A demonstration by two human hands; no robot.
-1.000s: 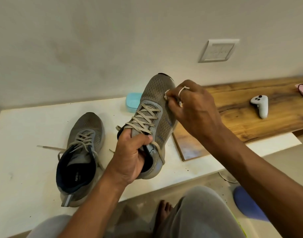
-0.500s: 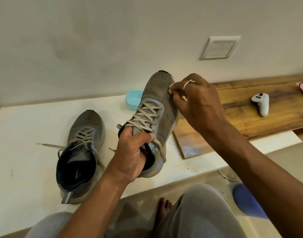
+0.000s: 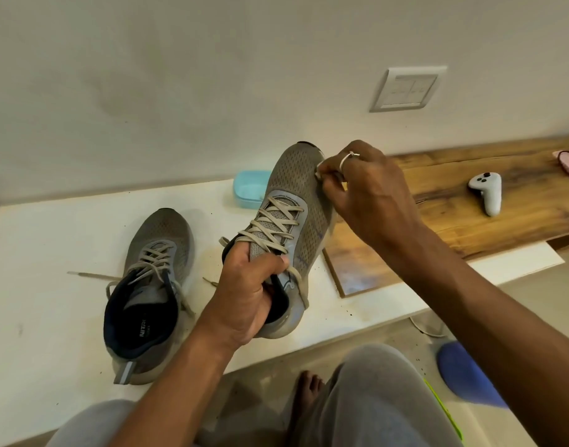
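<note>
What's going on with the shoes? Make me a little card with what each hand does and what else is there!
left hand: grips the held shoe at its opening
right hand: pinches a small white wipe against that shoe's toe
other shoe: lies on the white table, laces loose
blue box: behind the held shoe
controller: on the wooden board

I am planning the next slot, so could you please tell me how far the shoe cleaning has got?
Nothing looks plainly finished. In hand: the left hand grips the grey mesh lace-up shoe by its tongue, while the right hand pinches a small white wipe against its toe side. Left: the second grey mesh shoe lies untouched on the white table.
</note>
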